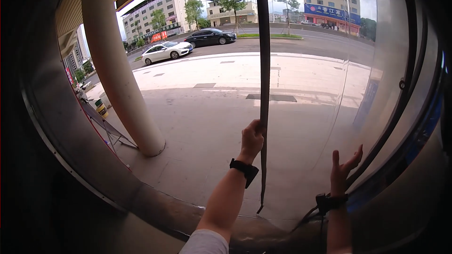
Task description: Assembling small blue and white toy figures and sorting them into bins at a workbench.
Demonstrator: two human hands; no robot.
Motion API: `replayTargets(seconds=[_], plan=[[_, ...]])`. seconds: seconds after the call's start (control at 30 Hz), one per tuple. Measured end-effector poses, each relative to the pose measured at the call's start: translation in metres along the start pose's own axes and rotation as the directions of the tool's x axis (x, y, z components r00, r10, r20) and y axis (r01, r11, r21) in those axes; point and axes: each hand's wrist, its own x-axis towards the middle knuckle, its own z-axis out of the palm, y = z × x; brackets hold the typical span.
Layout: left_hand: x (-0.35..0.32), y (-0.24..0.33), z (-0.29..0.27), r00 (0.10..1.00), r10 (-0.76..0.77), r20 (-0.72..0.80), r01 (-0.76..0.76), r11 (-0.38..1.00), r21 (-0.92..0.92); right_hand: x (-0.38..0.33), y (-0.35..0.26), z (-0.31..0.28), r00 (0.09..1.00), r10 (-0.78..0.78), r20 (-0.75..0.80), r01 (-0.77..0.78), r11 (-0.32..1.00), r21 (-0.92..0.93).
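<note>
A long dark strip (265, 66) hangs upright near the middle of the view, along the edge of a clear plastic door curtain (308, 131). My left hand (253, 137) is closed round this strip at about mid-height; its loose lower end dangles below my fist. To the right, my right hand (344, 167) is raised with thumb and fingers apart, holding nothing I can see. It is close to a second dark strip (383, 143) that curves down the right side of the doorway. I cannot tell whether the hand touches the plastic. Both wrists wear black bands.
A round pillar (120, 75) stands outside on the left, with a folding board stand (110, 129) beyond it. A metal sill (165, 209) runs along the bottom of the doorway. Farther off, a white car (167, 51) and a black car (210, 37) are on the road.
</note>
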Motion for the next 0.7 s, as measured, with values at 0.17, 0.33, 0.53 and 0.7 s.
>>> replayTargets(seconds=[0.17, 0.33, 0.53, 0.7], plan=[[-0.004, -0.004, -0.144, 0.996, -0.019, -0.09, 0.025, 0.998, 0.062, -0.039, -0.073, 0.064, 0.989, -0.048, -0.141, 0.044, 0.999, -0.032], [0.011, -0.025, -0.294, 0.991, 0.015, -0.136, 0.006, 0.989, 0.151, -0.104, -0.143, 0.13, 0.995, 0.067, -0.071, -0.052, 0.981, 0.188], [0.063, -0.039, -0.447, 0.973, 0.126, -0.194, -0.076, 0.966, 0.249, -0.156, -0.23, 0.232, 0.99, 0.142, 0.01, -0.14, 0.953, 0.268], [0.11, -0.033, -0.502, 0.967, 0.184, -0.174, -0.12, 0.939, 0.323, -0.154, -0.252, 0.283, 0.923, 0.352, 0.155, -0.381, 0.788, 0.483]])
